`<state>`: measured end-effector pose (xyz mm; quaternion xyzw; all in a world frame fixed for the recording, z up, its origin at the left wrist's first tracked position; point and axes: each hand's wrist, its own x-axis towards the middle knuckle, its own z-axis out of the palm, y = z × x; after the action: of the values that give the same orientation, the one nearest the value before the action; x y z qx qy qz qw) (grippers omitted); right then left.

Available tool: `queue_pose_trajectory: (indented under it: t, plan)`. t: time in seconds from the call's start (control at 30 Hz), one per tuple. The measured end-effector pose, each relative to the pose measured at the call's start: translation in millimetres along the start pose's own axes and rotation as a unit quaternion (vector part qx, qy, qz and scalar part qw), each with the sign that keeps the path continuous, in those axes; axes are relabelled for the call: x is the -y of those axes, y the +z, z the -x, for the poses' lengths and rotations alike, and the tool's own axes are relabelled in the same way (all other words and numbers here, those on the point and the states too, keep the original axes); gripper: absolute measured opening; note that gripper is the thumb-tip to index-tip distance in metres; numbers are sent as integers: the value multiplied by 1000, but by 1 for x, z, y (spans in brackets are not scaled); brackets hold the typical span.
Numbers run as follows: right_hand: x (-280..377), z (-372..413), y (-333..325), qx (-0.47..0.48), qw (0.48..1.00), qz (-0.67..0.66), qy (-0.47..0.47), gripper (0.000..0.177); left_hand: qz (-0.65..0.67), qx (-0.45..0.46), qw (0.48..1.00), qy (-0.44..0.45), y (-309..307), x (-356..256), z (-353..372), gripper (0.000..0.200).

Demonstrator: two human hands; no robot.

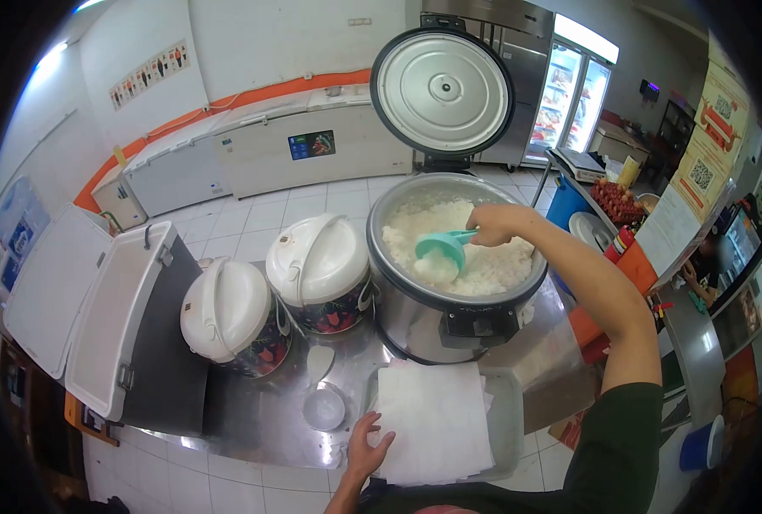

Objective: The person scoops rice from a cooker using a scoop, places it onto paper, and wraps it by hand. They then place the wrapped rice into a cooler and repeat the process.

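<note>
Scoop (pixel 456 247) teal; rice (pixel 494 269), paper sheets (pixel 433 420) white; containers (pixel 336 319) dark, red-flowered; their lids (pixel 322 267) white.

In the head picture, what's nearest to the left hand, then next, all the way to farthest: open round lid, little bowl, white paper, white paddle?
1. White paper: right beside the left hand.
2. Little bowl: ahead and to the left.
3. White paddle: just past the bowl.
4. Open round lid: far back, standing up.
</note>
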<state>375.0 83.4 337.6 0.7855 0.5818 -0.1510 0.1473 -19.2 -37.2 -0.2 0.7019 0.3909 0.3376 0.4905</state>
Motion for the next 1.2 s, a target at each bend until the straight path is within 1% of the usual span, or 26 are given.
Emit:
queue_pose_trajectory:
  t: [0.03,0.1,0.2,0.33,0.4,0.53,0.6,0.63,0.7,0.73,0.8,0.83,0.87,0.9,0.93,0.97,1.0,1.07,1.13,1.2]
  plan:
    - [-6,-2,3,-1,1000,2,0,28,1,-1,1000,-4,0,1,0,53]
    - [-11,2,13,-72,992,52,-90,30,2,2,1000,-4,1,1,3,53]
    - [-2,29,7,-89,987,74,-108,30,-3,11,1000,3,1,3,2,53]
    - [17,61,-4,-105,986,71,-110,30,-5,21,1000,13,3,8,0,53]
    - [25,67,-8,-78,989,70,-102,30,-3,23,1000,11,4,7,-2,53]
    - [13,46,4,-53,990,52,-116,31,6,26,1000,2,3,-2,-3,53]
    - [1,44,-1,36,993,-34,-112,31,7,29,1000,7,6,2,-6,53]
    - [-6,39,-1,33,993,-33,-111,31,7,31,999,10,6,5,-7,53]
    - [-24,27,-2,121,979,-135,-91,31,13,24,999,16,6,9,-10,54]
    - [-33,21,-1,120,979,-135,-92,31,20,20,999,17,6,10,-10,54]
    - [-49,12,-1,165,951,-251,-76,32,7,15,1000,10,2,10,-13,54]
    - [-53,11,-2,107,962,-245,-54,35,-4,11,1000,0,0,11,-13,54]
    - [-61,4,5,110,962,-246,-53,35,-4,12,1000,-4,0,12,-13,54]
    - [-70,-7,15,-61,979,-144,-132,35,-5,10,1000,-3,-1,13,-14,54]
    - [-54,4,10,-230,951,-36,-204,36,-7,8,1000,-2,-2,14,-14,54]
    - [-38,21,9,-218,970,-13,-106,33,-6,9,1000,-4,-2,14,-14,54]
    - [-18,33,8,-216,971,-13,-105,33,-8,14,1000,-4,-2,14,-15,54]
    - [3,45,13,-159,981,72,-85,29,-11,21,1000,-5,-1,12,-17,54]
    - [3,44,24,-152,983,57,-87,27,9,24,1000,1,2,9,-18,54]
    - [0,45,23,-117,986,5,-118,28,10,30,999,-5,2,8,-18,53]
